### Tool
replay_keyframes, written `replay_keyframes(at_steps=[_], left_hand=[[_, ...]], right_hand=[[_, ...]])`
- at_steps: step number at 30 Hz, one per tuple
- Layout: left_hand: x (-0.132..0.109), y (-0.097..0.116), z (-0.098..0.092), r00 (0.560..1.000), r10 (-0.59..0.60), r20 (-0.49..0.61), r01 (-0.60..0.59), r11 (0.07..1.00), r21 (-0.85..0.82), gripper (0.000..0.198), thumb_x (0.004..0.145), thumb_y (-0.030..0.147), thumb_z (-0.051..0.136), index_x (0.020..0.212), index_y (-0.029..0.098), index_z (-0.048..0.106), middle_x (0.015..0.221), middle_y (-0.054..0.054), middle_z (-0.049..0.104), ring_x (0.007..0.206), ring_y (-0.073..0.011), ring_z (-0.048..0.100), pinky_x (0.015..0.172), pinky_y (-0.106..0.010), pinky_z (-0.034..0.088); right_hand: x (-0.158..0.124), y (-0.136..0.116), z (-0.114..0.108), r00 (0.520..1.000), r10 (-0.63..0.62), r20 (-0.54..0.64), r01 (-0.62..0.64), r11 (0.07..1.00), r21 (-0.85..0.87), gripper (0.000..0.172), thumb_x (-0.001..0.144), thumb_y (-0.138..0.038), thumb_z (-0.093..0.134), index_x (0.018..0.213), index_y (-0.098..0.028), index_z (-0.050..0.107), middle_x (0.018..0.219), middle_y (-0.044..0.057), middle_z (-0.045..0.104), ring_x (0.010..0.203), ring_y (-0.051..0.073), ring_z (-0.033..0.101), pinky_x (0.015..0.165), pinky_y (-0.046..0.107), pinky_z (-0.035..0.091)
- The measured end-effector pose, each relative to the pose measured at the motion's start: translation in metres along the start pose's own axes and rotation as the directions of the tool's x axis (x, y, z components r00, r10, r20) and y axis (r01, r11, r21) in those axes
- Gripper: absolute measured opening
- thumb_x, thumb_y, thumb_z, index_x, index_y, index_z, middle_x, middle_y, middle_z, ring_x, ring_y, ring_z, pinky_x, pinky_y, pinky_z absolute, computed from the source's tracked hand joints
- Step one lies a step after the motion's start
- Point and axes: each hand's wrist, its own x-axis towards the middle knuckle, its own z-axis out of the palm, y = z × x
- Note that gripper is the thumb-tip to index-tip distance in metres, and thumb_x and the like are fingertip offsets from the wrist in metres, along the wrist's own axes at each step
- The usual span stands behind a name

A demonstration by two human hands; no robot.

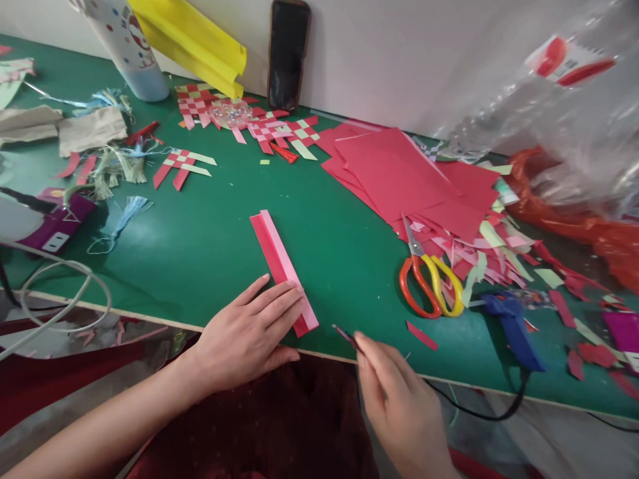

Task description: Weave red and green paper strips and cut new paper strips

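Observation:
A folded strip of red and pink paper (276, 249) lies at a slant near the table's front edge. Flat across its lower part rests my left hand (254, 322), fingers stretched out and covering some of it. To the right, my right hand (394, 392) is closed around a slim dark pointed tool (345, 334); its tip points at the strip's lower end without touching it. Whether the tool is a pen or a knife I cannot make out. Scissors (429, 283) with one red and one yellow handle lie beyond that hand, by a pile of red paper sheets (389, 173).
Woven paper pieces (287, 130) lie along the back, near a leaning phone (288, 56), yellow paper (200, 46) and a cup (132, 53). Tassels (122, 219) and a white cable (70, 266) are at left. Right are paper scraps (494, 259), a blue glue gun (514, 326) and plastic bags (564, 206).

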Motion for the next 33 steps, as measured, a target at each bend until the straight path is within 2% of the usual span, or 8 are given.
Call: replay_keyframes(at_steps=[2, 5, 10, 15, 21, 27, 33], left_hand=[[0.000, -0.001, -0.001, 1.000, 0.010, 0.006, -0.010, 1.000, -0.002, 0.063, 0.096, 0.057, 0.042, 0.140, 0.012, 0.048, 0.147, -0.010, 0.050, 0.138, -0.0245, 0.043, 0.124, -0.044, 0.014], [0.000, -0.001, -0.002, 1.000, 0.019, 0.003, -0.019, 1.000, -0.009, 0.062, 0.096, 0.056, 0.043, 0.140, 0.012, 0.049, 0.146, -0.010, 0.052, 0.137, -0.0243, 0.044, 0.124, -0.044, 0.014], [0.007, 0.007, -0.007, 0.999, -0.034, -0.021, 0.033, 0.999, -0.039, 0.059, 0.095, 0.058, 0.045, 0.132, 0.014, 0.056, 0.137, -0.011, 0.059, 0.131, -0.0264, 0.050, 0.119, -0.047, 0.026], [0.017, 0.016, -0.008, 0.992, -0.115, -0.042, 0.112, 0.991, -0.078, 0.042, 0.096, 0.042, 0.051, 0.127, 0.014, 0.059, 0.127, -0.011, 0.064, 0.120, -0.0259, 0.057, 0.110, -0.046, 0.040], [0.014, 0.014, -0.004, 0.991, -0.125, -0.044, 0.119, 0.987, -0.110, 0.046, 0.096, 0.045, 0.050, 0.130, 0.014, 0.056, 0.130, -0.011, 0.061, 0.125, -0.0251, 0.052, 0.114, -0.046, 0.035], [0.012, 0.013, -0.003, 0.990, -0.126, -0.061, 0.118, 0.984, -0.131, 0.046, 0.096, 0.047, 0.049, 0.128, 0.015, 0.056, 0.128, -0.011, 0.061, 0.127, -0.0251, 0.051, 0.116, -0.046, 0.033], [0.012, 0.013, -0.004, 0.989, -0.122, -0.088, 0.109, 0.984, -0.139, 0.039, 0.096, 0.044, 0.049, 0.122, 0.016, 0.059, 0.123, -0.010, 0.063, 0.124, -0.0250, 0.053, 0.114, -0.045, 0.036]], right_hand=[[-0.013, -0.004, 0.001, 0.999, 0.012, 0.036, -0.013, 0.999, 0.030, 0.036, 0.093, -0.010, 0.053, 0.128, -0.018, 0.056, 0.099, 0.007, 0.068, 0.085, 0.016, 0.067, 0.075, 0.026, 0.053], [-0.016, -0.005, 0.001, 0.993, 0.119, 0.018, -0.120, 0.991, 0.052, 0.033, 0.095, -0.020, 0.053, 0.128, -0.017, 0.057, 0.093, 0.007, 0.066, 0.080, 0.016, 0.066, 0.070, 0.027, 0.054], [0.002, -0.003, 0.003, 0.975, 0.223, -0.023, -0.220, 0.971, 0.098, 0.034, 0.096, -0.025, 0.053, 0.129, -0.019, 0.055, 0.093, 0.006, 0.065, 0.078, 0.016, 0.065, 0.069, 0.027, 0.055], [0.021, -0.006, 0.011, 0.956, 0.291, -0.027, -0.283, 0.946, 0.159, 0.042, 0.093, -0.031, 0.057, 0.134, -0.022, 0.050, 0.092, 0.005, 0.063, 0.076, 0.017, 0.062, 0.069, 0.031, 0.057], [0.034, -0.014, 0.024, 0.974, 0.221, 0.046, -0.225, 0.963, 0.148, 0.047, 0.093, -0.033, 0.055, 0.138, -0.021, 0.047, 0.089, 0.007, 0.062, 0.079, 0.020, 0.061, 0.071, 0.037, 0.056], [0.038, -0.017, 0.028, 0.983, 0.180, 0.042, -0.184, 0.976, 0.114, 0.044, 0.095, -0.034, 0.053, 0.137, -0.020, 0.047, 0.087, 0.007, 0.062, 0.078, 0.021, 0.061, 0.070, 0.038, 0.055], [0.038, -0.018, 0.032, 0.988, 0.150, 0.027, -0.152, 0.987, 0.056, 0.045, 0.095, -0.032, 0.053, 0.138, -0.019, 0.047, 0.094, 0.010, 0.066, 0.086, 0.024, 0.064, 0.074, 0.040, 0.055]])
